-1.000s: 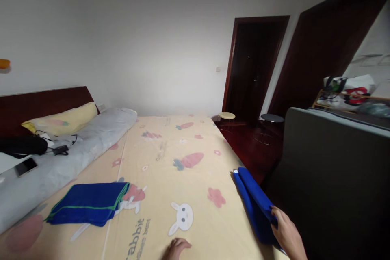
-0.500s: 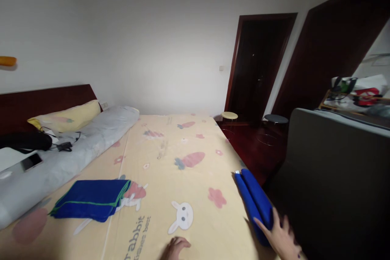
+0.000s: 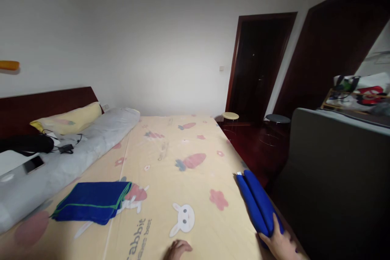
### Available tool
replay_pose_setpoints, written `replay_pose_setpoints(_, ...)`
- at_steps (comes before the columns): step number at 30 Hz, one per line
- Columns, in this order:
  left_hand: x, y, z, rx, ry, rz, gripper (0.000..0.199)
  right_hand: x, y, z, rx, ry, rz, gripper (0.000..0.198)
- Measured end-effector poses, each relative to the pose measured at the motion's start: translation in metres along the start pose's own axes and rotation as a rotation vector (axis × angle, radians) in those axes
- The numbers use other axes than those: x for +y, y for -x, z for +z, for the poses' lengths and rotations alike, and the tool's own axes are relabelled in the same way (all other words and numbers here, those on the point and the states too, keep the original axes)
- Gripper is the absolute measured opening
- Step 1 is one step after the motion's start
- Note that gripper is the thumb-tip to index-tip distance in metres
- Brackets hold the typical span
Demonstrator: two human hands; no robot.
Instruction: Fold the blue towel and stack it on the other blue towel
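At the bottom edge, partly cut off, my left hand [image 3: 178,249] is just over the bedsheet near a printed rabbit face. Its fingers are loosely bent and apart, with nothing in them. A long blue folded cloth [image 3: 258,201], doubled into two thick rolls with a small white tag at its far end, lies along the bed's right edge. Around its near end are the thumb and fingers of my right hand [image 3: 278,240], closed on it. Farther left, a flat folded blue cloth [image 3: 91,201] with green edging rests on the bedsheet [image 3: 158,195].
A grey bolster-like bundle [image 3: 100,142] with a phone [image 3: 34,164] and black cables on it lies along the left side. A yellow pillow [image 3: 71,118] leans by the headboard. A dark grey panel [image 3: 332,183] stands close on the right; two stools [image 3: 230,116] stand beyond the bed.
My right hand has moved from loosely beside the blue rolled cloth to a grip around its near end. The cloth appears slightly shifted right. My left hand has barely moved.
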State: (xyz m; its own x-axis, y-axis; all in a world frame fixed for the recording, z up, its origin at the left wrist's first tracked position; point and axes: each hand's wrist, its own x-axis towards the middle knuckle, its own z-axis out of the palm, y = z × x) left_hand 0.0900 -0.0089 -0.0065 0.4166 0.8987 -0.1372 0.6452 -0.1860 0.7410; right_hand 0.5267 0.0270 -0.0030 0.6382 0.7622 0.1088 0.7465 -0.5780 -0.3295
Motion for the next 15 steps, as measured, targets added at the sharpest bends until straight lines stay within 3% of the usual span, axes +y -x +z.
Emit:
replay_pose_setpoints(5, -0.001, -0.001, 0.002, -0.027, -0.036, -0.011, 0.058, -0.007, 0.012, -0.006, 0.089, 0.039, -0.064, 0.08)
replay_pose_setpoints(9, -0.004, -0.002, 0.004, 0.013, -0.029, -0.006, 0.054, -0.001, 0.004, -0.018, -0.036, -0.055, -0.067, 0.082)
replay_pose_setpoints(12, -0.007, -0.003, 0.004, 0.012, -0.026, 0.022, 0.057, 0.025, -0.009, -0.039, -0.201, -0.196, -0.089, 0.085)
replay_pose_setpoints(15, -0.011, -0.005, 0.003, -0.017, -0.025, 0.064, 0.068, 0.071, -0.017, -0.07, -0.136, -0.177, -0.082, 0.069)
